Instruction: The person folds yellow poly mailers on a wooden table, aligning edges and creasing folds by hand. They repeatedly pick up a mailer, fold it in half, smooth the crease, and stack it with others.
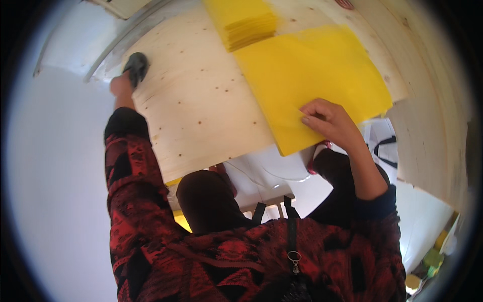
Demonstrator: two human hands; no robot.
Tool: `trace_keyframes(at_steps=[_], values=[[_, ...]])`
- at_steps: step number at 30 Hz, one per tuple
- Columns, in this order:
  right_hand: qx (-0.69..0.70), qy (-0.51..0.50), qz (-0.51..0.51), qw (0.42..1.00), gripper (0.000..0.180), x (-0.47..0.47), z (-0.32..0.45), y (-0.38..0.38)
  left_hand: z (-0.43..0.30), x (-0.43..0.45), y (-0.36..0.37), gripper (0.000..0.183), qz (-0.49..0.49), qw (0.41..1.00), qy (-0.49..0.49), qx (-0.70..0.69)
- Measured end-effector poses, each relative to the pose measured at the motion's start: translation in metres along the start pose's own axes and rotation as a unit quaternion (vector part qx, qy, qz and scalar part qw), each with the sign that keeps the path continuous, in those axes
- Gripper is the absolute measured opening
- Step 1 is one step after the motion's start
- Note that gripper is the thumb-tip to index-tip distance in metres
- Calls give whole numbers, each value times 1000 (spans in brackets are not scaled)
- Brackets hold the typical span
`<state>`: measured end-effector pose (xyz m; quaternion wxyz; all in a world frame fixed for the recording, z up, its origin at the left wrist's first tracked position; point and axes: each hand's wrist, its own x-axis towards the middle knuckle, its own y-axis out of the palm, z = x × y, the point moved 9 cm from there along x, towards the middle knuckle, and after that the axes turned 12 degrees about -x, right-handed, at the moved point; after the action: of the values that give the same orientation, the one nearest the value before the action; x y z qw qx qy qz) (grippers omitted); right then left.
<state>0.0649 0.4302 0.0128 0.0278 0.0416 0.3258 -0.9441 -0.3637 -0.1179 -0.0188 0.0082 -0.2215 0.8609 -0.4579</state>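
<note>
My left hand [122, 83] is at the far left edge of the wooden table [200, 102], its fingers on a dark object [137, 67] that I cannot make out exactly, perhaps a computer mouse or a tool. A large stack of yellow sheets [309, 79] lies near the table's front right edge. Over its near part, my right hand [305, 115] has thumb and fingertips curled close together; whether a sheet edge is pinched between them cannot be told. Behind it, touching or nearly so, is another pile of yellow sheets [251, 26] with layered edges.
More wooden board [426, 113] runs along the right. A small reddish item [344, 3] lies at the top edge. Below the table are my knees, a thin pale cable [249, 177] on the floor and a white bag with black handles [381, 145]. Assorted items [432, 260] stand at the lower right.
</note>
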Motion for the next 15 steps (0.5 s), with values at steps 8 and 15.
trace_keyframes(at_steps=[8,15], values=[[-24,-22,-10,999,23,5,-6,-1,-134,-125,-75,44,-33,952,286,-100],[7,-69,-56,996,25,6,-5,0,-213,-496,-30,28,441,775,371,-260]])
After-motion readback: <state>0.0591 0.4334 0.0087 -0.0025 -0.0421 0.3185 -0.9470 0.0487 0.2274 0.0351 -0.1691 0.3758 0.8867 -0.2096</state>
